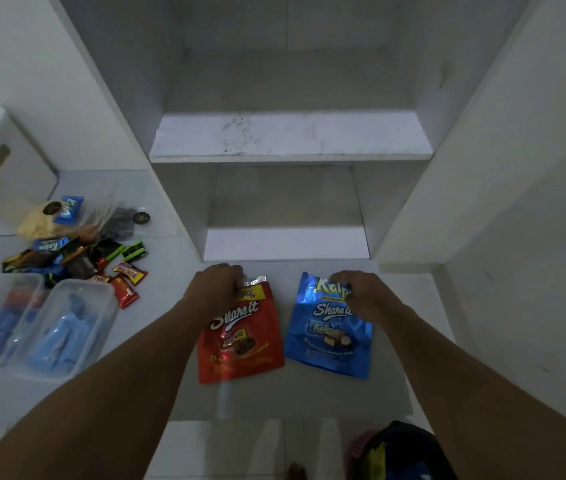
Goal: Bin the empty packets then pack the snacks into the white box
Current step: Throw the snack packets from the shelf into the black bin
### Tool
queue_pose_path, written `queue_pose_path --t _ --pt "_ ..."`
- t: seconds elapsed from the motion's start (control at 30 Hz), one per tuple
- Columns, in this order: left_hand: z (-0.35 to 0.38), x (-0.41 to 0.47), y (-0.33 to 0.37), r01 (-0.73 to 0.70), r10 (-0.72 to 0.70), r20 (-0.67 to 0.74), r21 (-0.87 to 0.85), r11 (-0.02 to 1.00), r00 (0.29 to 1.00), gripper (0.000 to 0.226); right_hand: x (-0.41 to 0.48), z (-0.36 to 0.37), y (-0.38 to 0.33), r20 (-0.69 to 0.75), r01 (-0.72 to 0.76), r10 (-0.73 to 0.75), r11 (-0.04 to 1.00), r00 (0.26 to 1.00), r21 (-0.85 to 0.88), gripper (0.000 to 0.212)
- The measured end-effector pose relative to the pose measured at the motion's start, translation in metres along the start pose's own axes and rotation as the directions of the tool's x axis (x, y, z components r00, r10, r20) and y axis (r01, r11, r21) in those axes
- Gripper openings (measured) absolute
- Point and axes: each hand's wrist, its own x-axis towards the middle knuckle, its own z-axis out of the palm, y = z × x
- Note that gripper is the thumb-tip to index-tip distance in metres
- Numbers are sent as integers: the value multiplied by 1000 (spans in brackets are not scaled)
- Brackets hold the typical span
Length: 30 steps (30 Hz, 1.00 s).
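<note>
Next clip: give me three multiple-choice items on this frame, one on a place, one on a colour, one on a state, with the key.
1. Where does the loose pile of small snacks lie?
A. Left of the two big packets
B. On the shelf
C. Right of the blue packet

2. What colour is the packet under the left hand?
A. Green
B. Red
C. White

3. What is the right hand doing?
A. Hanging free in the air
B. Reaching into a clear tub
C. Resting on the top of the blue packet

Key: 1 A, the pile sits on the floor far to the left, beside the clear tubs. 2 B, the left hand is on the red packet. 3 C, its fingers lie on the top edge of the blue packet, which lies flat on the floor.
</note>
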Motion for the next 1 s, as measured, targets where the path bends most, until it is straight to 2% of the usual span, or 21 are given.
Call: queue_pose_path --t 0.17,0.23,0.3,0.4,0.53,0.77,1.0 --pt "-35 -4 11 -85 82 -32 -128 988 996 19 -32 -20 -20 -49 35 -35 999 998 -4 61" --pt "-49 -8 18 -124 120 -38 -146 981 992 17 -50 -31 -29 -83 7 -5 1000 997 24 60" --pt "-65 -15 28 -177 171 -49 -171 969 984 25 -73 -42 -37 -134 -20 23 1000 991 24 58" --pt "-90 -29 45 -276 264 -92 -151 949 960 50 -112 -58 -45 -218 -48 49 999 975 10 58" --pt "-118 -53 66 -395 376 -170 -99 913 911 53 -172 -75 -55 -313 -78 86 996 946 38 51" --pt "-140 -99 125 -584 567 -183 -53 810 803 60 -281 -69 -47 -479 -265 271 961 835 83 59" --pt "-99 -142 204 -756 747 -114 -83 650 655 61 -382 -26 -8 -538 -424 468 880 701 212 60"
